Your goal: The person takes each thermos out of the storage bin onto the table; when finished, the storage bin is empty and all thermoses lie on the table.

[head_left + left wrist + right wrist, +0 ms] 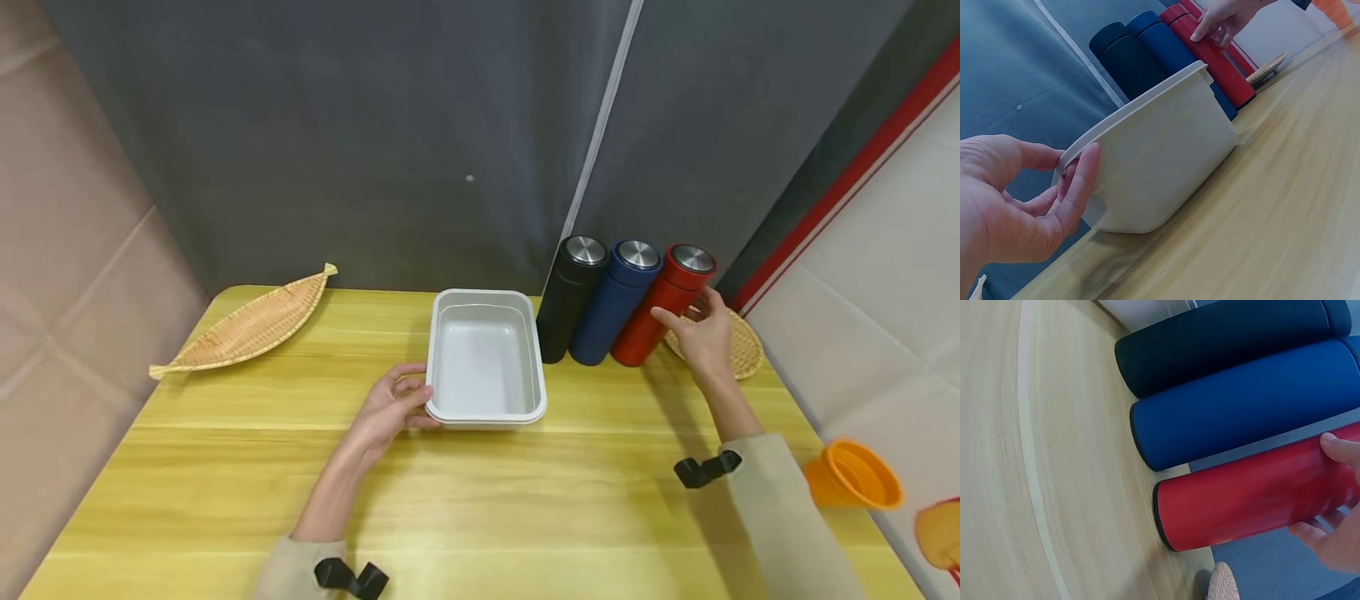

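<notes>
My left hand [386,410] holds the left side of a whitish rectangular plastic tub [486,358], thumb and fingers at its rim near the front corner. The tub stands upright and bare inside on the wooden table. To its right, three thermos flasks stand in a row: a black one [568,304], a blue one [613,308] and a red one [660,312], each with a silver-topped lid. My right hand [705,337] grips the red flask from its right side. In the right wrist view, the thumb [1340,449] lies on one side of it and the fingertips on the other.
A leaf-shaped woven basket [251,325] lies at the back left. Behind my right hand sits a round woven basket [742,346]. An orange cup [851,475] stands at the right edge. A grey panel [360,150] closes off the back of the table.
</notes>
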The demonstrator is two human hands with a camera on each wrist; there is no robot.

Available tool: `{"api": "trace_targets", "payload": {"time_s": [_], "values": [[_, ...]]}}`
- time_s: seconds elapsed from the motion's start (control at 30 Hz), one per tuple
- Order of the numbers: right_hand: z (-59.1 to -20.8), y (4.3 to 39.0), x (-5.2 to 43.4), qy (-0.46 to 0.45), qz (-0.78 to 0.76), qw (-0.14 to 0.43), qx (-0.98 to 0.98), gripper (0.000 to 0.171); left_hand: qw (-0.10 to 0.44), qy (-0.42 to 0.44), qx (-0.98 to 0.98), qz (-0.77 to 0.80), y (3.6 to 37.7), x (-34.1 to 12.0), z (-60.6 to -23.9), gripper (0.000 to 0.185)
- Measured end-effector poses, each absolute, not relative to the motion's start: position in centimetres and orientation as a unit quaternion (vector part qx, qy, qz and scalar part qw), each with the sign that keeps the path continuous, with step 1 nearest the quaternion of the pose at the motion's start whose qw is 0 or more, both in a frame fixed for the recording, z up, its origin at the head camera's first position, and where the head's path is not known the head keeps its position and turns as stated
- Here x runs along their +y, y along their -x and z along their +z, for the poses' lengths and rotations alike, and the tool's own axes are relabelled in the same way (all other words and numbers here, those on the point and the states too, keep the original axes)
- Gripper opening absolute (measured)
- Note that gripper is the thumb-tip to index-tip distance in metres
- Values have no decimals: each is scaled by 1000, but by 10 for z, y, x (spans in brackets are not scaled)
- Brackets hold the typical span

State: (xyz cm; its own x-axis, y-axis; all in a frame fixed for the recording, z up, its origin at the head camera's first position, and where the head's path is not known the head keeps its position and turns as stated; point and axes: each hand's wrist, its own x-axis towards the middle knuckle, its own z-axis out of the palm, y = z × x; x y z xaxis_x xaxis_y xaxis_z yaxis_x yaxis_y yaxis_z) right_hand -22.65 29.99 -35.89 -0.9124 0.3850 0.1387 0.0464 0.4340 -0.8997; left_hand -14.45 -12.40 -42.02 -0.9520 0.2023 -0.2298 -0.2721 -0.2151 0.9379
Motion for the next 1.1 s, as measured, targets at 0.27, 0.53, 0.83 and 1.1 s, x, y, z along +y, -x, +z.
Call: {"api": "trace_targets", "payload": {"time_s": [0.27,0.53,0.83,1.1], "values": [[-361,227,304,100,519,163,-833,79,154,32,606,780,149,-123,-420,49],[-364,231,307,75,510,159,-842,77,151,29,606,780,152,-123,-421,49],[-363,232,310,57,515,124,-846,83,144,34,613,776,153,-123,-421,49],[-357,221,318,30,541,116,-833,76,134,48,631,762,150,-128,-419,41]]}}
